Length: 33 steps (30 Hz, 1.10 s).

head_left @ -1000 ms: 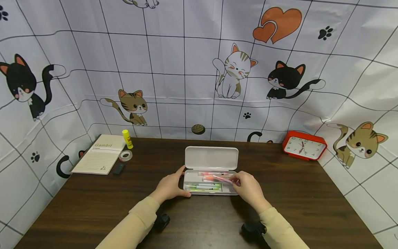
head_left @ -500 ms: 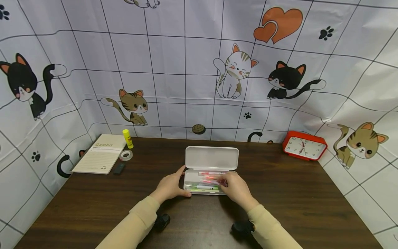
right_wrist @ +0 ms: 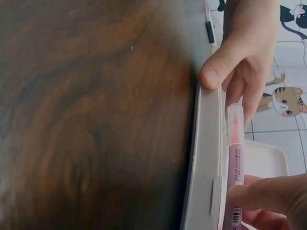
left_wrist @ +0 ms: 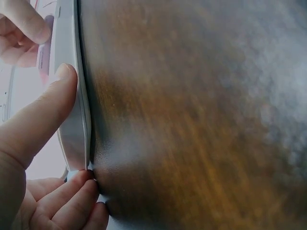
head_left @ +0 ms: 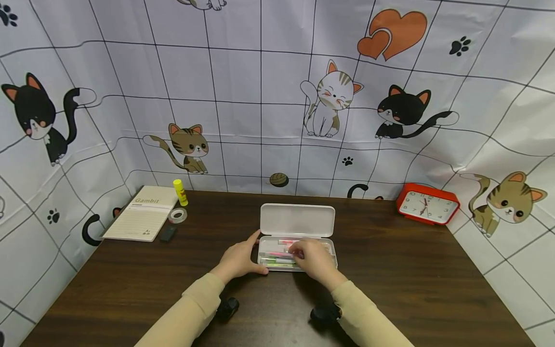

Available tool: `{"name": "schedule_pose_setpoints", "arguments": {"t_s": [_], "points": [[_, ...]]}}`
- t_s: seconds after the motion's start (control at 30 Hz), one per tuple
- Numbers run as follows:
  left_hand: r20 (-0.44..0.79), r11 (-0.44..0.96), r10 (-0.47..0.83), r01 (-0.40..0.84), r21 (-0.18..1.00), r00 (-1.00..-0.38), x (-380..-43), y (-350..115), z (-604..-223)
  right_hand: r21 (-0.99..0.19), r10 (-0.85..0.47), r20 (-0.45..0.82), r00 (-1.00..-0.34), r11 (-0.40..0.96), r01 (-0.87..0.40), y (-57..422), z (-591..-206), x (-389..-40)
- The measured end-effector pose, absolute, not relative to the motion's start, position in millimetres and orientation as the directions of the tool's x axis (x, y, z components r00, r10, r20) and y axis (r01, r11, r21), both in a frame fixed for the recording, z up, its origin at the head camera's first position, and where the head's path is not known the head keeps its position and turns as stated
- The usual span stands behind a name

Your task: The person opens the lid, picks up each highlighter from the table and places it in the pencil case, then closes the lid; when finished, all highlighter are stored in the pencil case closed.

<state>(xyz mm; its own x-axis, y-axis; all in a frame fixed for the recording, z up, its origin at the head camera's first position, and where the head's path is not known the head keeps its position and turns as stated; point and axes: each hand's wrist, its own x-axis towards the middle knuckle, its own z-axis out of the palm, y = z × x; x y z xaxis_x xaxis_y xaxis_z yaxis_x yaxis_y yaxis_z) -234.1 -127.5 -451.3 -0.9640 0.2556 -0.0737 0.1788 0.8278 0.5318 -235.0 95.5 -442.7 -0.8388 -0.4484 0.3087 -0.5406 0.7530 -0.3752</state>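
A white pencil case [head_left: 297, 219] lies on the table with its lid raised at the back. My left hand [head_left: 237, 260] grips the case's left end, thumb at the front rim and fingers round the corner, as the left wrist view shows. Over the case, my right hand [head_left: 314, 259] pinches a pink-purple marker [right_wrist: 235, 165] with a clear cap. The marker lies lengthwise along the case, its capped end pointing left toward my left hand. Green pens [head_left: 275, 264] lie in the front of the tray, and pink-red pens [head_left: 286, 242] lie toward the back, partly behind my right hand.
At the back left are a notepad [head_left: 147, 214], a yellow glue stick [head_left: 180, 193], a roll of tape [head_left: 177, 215] and a dark eraser-like block [head_left: 167, 234]. A red alarm clock [head_left: 428, 204] stands at the back right, near a cat-printed wall covering [head_left: 234, 120].
My right hand has moved left over the pencil case with the marker, which now lies straighter along the tray above the green pens. My left hand keeps its grip on the case.
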Motion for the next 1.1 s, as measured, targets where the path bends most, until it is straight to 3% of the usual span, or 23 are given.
{"name": "schedule_pose_setpoints", "arguments": {"t_s": [0.57, 1.1], "points": [[-0.072, 0.823, 0.246, 0.169, 0.542, -0.967, -235, -127, -452, -0.445, -0.445, 0.311, -0.840, 0.713, -0.542, 96, -448, -237], [-0.072, 0.824, 0.243, 0.166, 0.542, -0.967, -234, -127, -451, -0.533, -0.323, 0.325, -0.889, 0.714, -0.454, 117, -448, -235]]}}
